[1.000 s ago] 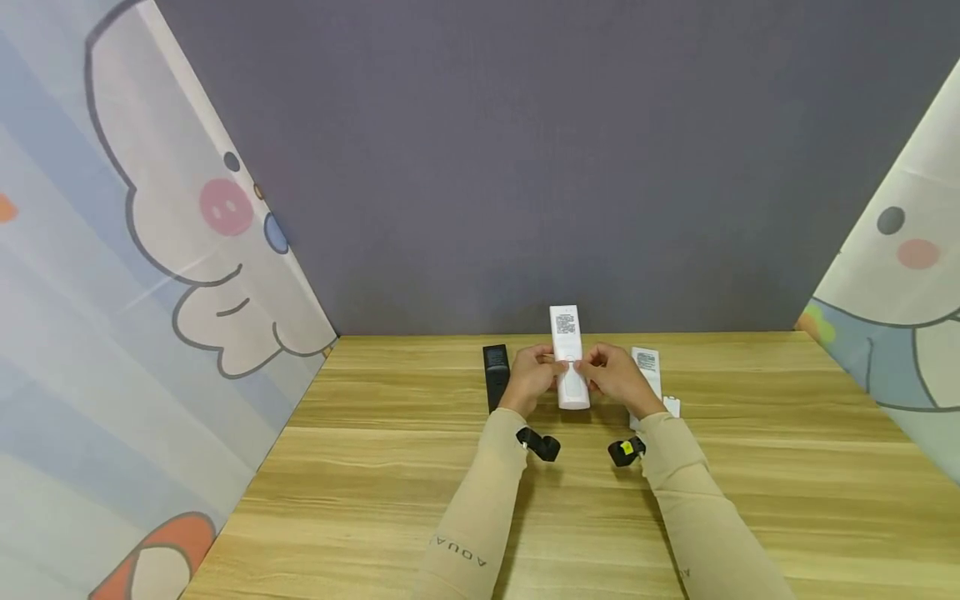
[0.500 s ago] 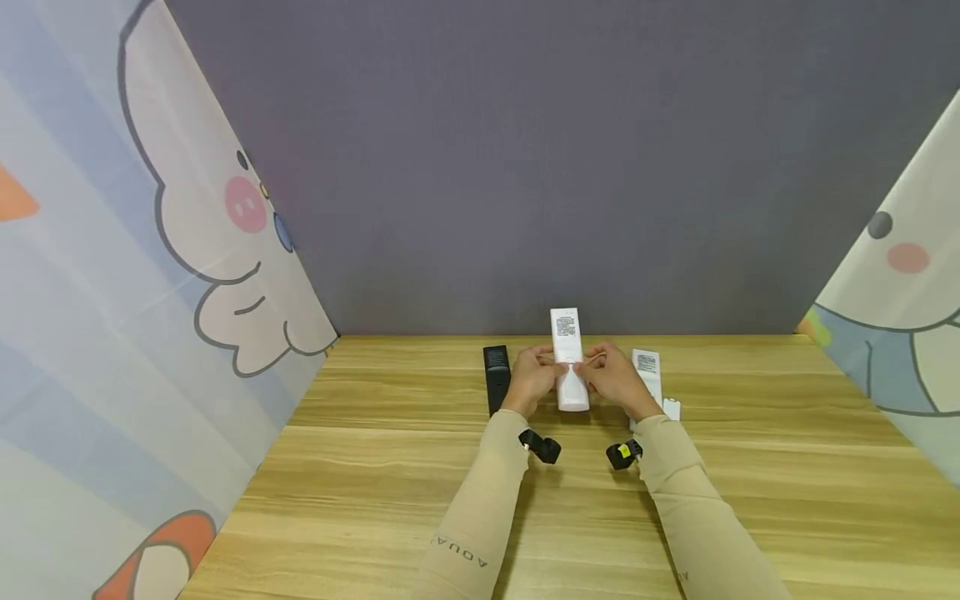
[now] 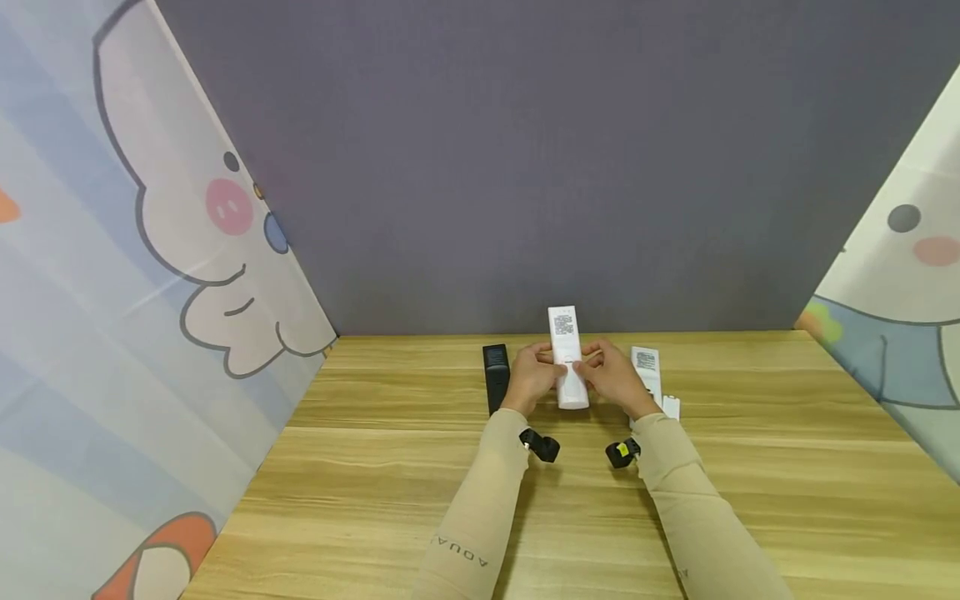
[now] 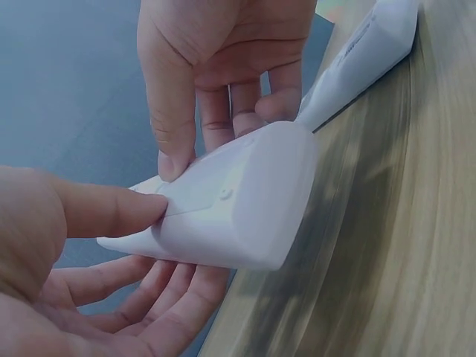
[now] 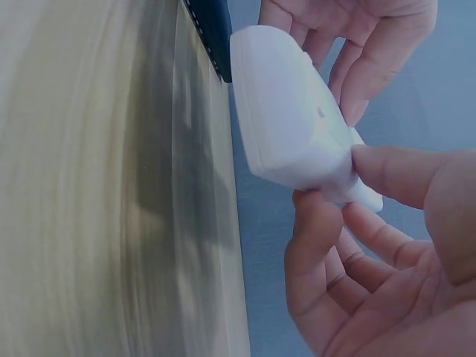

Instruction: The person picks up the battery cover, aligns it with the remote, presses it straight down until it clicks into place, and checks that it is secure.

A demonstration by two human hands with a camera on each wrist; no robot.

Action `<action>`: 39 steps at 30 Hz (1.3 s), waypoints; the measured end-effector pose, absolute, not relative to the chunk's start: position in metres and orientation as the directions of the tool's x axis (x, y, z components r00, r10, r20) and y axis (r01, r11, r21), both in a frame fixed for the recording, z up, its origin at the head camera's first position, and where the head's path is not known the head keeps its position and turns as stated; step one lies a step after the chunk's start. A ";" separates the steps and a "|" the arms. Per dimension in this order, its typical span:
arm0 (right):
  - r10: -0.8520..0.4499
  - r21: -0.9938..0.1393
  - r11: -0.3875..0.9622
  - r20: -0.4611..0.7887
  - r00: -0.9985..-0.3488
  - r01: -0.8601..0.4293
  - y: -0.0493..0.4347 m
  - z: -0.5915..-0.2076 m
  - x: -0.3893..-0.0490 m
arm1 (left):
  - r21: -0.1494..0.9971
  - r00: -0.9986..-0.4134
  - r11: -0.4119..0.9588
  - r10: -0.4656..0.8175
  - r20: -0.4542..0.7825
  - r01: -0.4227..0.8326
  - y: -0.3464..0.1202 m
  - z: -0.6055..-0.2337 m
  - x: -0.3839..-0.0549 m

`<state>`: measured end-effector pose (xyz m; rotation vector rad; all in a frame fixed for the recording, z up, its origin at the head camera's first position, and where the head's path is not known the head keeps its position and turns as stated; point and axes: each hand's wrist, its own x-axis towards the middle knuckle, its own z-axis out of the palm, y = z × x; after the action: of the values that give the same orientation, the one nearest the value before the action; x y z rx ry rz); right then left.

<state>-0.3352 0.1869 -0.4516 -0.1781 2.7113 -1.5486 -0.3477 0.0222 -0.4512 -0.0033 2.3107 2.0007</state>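
A white remote control (image 3: 564, 333) is held back side up over the table, its printed label facing up and its blunt end toward me. My left hand (image 3: 528, 379) grips its left side, with the thumb on the back near the battery cover (image 4: 201, 190) and the other fingers underneath. From the other side my right hand (image 3: 615, 379) holds it, the thumb pressing close to the left one. In the right wrist view the right fingers (image 5: 316, 230) curl beneath the white casing. The cover lies in place on the back.
A black remote (image 3: 496, 375) lies left of the hands. Another white remote (image 3: 647, 371) lies to the right, partly behind the right hand, and a small white flat piece (image 3: 672, 407) is beside it. The wooden table (image 3: 360, 500) ends at a grey wall (image 3: 465, 183).
Both hands keep their grip on the white remote. Its far end has tipped slightly left, and the right thumb has shifted a little. The head view has turned slightly.
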 end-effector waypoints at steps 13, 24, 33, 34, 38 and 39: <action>-0.135 -0.878 0.475 -0.010 -0.991 -0.056 0.183 -0.455 -0.338 | 0.970 -0.999 0.242 -0.009 -0.031 -0.032 0.024 -0.452 -0.348; -0.195 -0.872 0.488 -0.061 -0.979 -0.043 0.183 -0.458 -0.337 | 0.942 -1.000 0.336 0.019 -0.017 -0.010 0.022 -0.456 -0.348; -0.212 -0.836 0.545 -0.064 -0.975 -0.063 0.181 -0.460 -0.336 | 0.890 -1.000 0.455 0.017 0.006 0.014 0.024 -0.458 -0.346; -0.213 -0.834 0.548 -0.063 -0.975 -0.065 0.181 -0.461 -0.335 | 0.891 -1.000 0.454 0.019 0.007 0.015 0.024 -0.458 -0.346; -0.221 -0.819 0.568 -0.059 -0.974 -0.080 0.182 -0.462 -0.333 | 0.889 -1.000 0.458 0.027 0.003 0.015 0.025 -0.460 -0.345; -0.221 -0.816 0.573 -0.060 -0.973 -0.080 0.182 -0.462 -0.333 | 0.886 -1.000 0.463 0.029 0.002 0.015 0.025 -0.461 -0.345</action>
<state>-0.3332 0.1817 -0.4622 -0.2551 2.6464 -1.3604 -0.3451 0.0247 -0.4609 0.0400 2.6748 1.6211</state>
